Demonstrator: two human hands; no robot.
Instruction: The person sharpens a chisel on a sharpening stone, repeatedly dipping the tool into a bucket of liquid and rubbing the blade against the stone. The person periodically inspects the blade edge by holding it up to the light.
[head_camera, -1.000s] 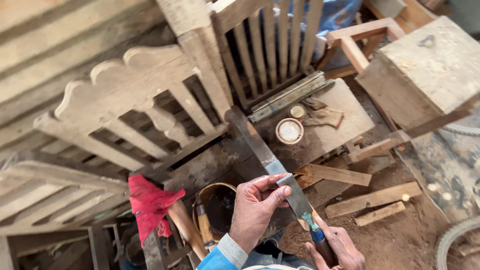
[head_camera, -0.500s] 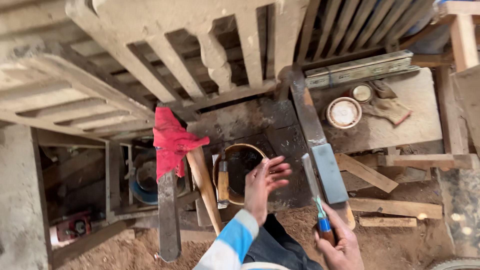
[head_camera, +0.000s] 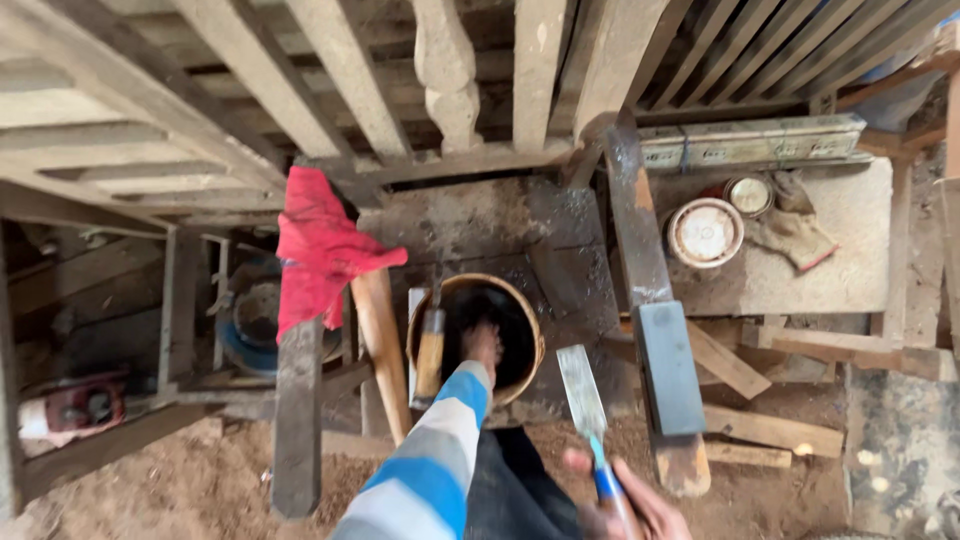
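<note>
Left hand (head_camera: 484, 345) dipped in round dark pot (head_camera: 520, 310), grip unclear; right hand (head_camera: 630, 505) clasps flat steel chisel (head_camera: 583, 390).

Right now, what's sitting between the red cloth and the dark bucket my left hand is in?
In the head view, a wooden handle slants between the red cloth and the bucket; a brush leans at the rim beside the left hand.

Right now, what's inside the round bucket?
The left hand reaches into the bucket, and a brush leans on its rim. Its dark interior hides any contents.

Red cloth (head_camera: 318, 250) draped over plank; round tin lid (head_camera: 705, 232) beside dirty glove (head_camera: 795, 232) on bench.
</note>
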